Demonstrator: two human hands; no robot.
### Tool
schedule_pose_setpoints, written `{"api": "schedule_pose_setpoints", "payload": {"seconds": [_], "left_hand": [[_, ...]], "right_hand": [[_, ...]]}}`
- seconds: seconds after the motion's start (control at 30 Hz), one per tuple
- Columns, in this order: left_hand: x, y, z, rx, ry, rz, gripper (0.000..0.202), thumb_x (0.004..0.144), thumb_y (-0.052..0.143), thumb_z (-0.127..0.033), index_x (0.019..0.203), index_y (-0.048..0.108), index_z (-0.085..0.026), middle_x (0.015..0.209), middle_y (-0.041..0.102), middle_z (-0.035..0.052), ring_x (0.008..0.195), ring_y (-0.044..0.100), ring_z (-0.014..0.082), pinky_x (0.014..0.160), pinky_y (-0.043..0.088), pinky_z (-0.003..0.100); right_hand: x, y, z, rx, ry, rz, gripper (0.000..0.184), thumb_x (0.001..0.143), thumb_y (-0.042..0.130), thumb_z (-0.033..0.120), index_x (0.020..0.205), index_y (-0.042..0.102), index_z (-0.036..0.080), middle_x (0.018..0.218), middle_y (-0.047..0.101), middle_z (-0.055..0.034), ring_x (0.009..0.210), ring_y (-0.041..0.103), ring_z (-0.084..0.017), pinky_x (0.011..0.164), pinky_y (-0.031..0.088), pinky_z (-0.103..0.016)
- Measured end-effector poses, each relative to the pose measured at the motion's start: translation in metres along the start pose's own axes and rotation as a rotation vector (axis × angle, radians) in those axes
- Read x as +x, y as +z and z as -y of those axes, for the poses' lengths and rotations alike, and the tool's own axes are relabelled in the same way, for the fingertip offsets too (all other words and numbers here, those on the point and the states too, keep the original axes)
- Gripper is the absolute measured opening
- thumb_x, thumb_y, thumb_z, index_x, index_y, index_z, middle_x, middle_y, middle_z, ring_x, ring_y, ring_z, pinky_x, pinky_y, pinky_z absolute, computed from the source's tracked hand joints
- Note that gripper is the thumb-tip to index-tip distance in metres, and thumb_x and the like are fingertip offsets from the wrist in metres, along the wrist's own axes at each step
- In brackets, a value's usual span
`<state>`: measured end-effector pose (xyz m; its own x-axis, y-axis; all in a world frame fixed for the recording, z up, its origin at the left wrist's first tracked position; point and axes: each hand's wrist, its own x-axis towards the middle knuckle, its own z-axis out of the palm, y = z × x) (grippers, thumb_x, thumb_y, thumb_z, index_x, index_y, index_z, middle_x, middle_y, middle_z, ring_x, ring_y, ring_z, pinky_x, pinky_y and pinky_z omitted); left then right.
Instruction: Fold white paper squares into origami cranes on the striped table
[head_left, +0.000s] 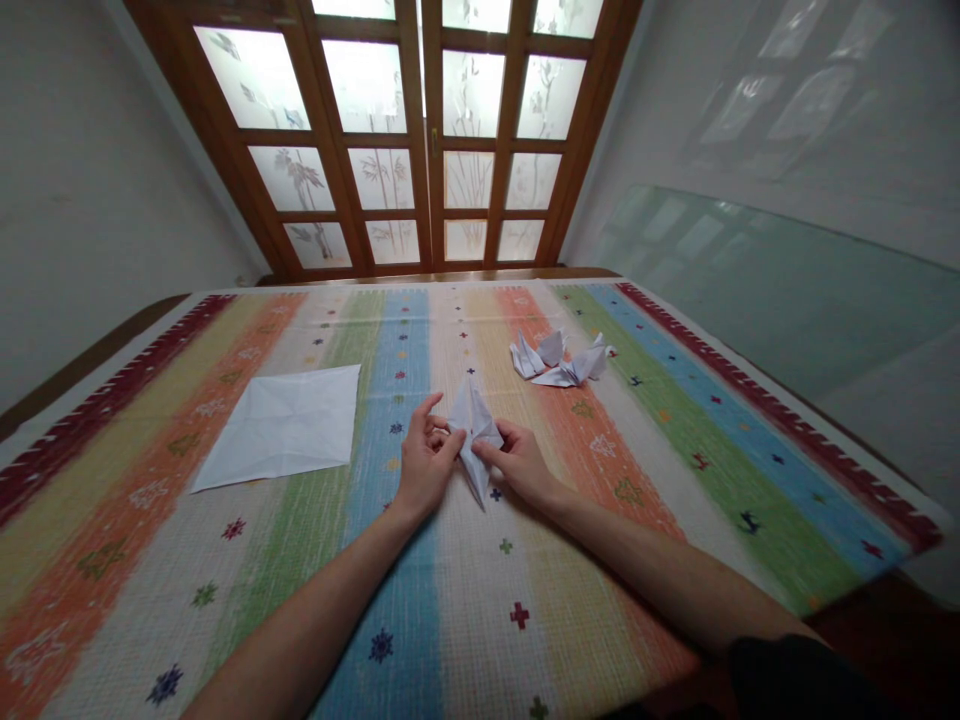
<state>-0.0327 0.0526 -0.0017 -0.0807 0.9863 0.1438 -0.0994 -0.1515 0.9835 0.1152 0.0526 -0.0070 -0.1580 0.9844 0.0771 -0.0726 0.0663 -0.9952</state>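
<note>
A partly folded sheet of white paper (474,470), shaped like a narrow pointed diamond, is held just over the middle of the table. My left hand (427,455) pinches its left side between thumb and fingers, with the index finger raised off it. On the other side my right hand (521,460) grips the right edge, its thumb on top of the folds. The fingers under the paper are partly hidden.
A flat, creased white sheet (289,425) lies to the left. Folded paper cranes (574,362) sit together at the right rear. A striped tablecloth (337,620) covers the table. Beyond its far edge stand wooden doors with glass panes (431,150).
</note>
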Motion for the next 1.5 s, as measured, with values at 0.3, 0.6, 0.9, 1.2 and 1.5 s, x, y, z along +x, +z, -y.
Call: {"api": "schedule_pose_setpoints", "payload": {"seconds": [0.3, 0.6, 0.9, 1.2, 1.5], "left_hand": [[0.007, -0.006, 0.003, 0.044, -0.077, 0.143, 0.017, 0.066, 0.071, -0.027, 0.072, 0.058, -0.018, 0.057, 0.059, -0.0037, 0.051, 0.058, 0.0109, 0.052, 0.044, 0.021], [0.012, -0.009, -0.003, 0.076, -0.041, 0.025, 0.019, 0.064, 0.073, -0.027, 0.061, 0.058, -0.016, 0.057, 0.066, 0.0014, 0.055, 0.062, 0.0134, 0.058, 0.046, 0.024], [0.012, -0.012, 0.006, 0.201, 0.009, 0.000, 0.024, 0.063, 0.075, -0.029, 0.056, 0.056, -0.017, 0.055, 0.063, -0.0003, 0.052, 0.056, 0.0120, 0.054, 0.042, 0.023], [0.009, -0.007, 0.004, 0.103, -0.005, -0.020, 0.028, 0.064, 0.076, -0.030, 0.058, 0.052, -0.017, 0.056, 0.065, 0.0000, 0.054, 0.061, 0.0131, 0.055, 0.046, 0.024], [0.011, -0.004, 0.005, -0.105, -0.084, -0.003, 0.033, 0.066, 0.071, -0.026, 0.090, 0.050, -0.019, 0.065, 0.065, -0.0025, 0.059, 0.068, 0.0145, 0.061, 0.053, 0.026]], "right_hand": [[0.003, -0.002, -0.006, 0.086, -0.043, -0.114, 0.051, 0.070, 0.071, 0.037, 0.111, 0.044, 0.026, 0.076, 0.065, 0.0030, 0.064, 0.062, -0.015, 0.060, 0.048, -0.027], [-0.004, -0.012, 0.001, -0.369, -0.249, -0.005, 0.010, 0.075, 0.067, 0.028, 0.080, 0.062, 0.021, 0.076, 0.062, 0.0002, 0.073, 0.057, -0.016, 0.069, 0.044, -0.029], [-0.004, -0.012, 0.001, -0.433, -0.204, -0.125, 0.016, 0.076, 0.067, 0.030, 0.064, 0.064, 0.020, 0.061, 0.060, 0.0006, 0.058, 0.052, -0.014, 0.059, 0.038, -0.027], [-0.002, -0.009, 0.001, -0.336, -0.105, -0.175, 0.019, 0.071, 0.068, 0.029, 0.058, 0.058, 0.020, 0.055, 0.060, 0.0013, 0.054, 0.053, -0.013, 0.056, 0.041, -0.027], [0.003, -0.005, 0.000, -0.026, -0.013, -0.231, 0.031, 0.060, 0.077, 0.034, 0.072, 0.051, 0.022, 0.064, 0.059, 0.0030, 0.054, 0.059, -0.014, 0.051, 0.052, -0.028]]}}
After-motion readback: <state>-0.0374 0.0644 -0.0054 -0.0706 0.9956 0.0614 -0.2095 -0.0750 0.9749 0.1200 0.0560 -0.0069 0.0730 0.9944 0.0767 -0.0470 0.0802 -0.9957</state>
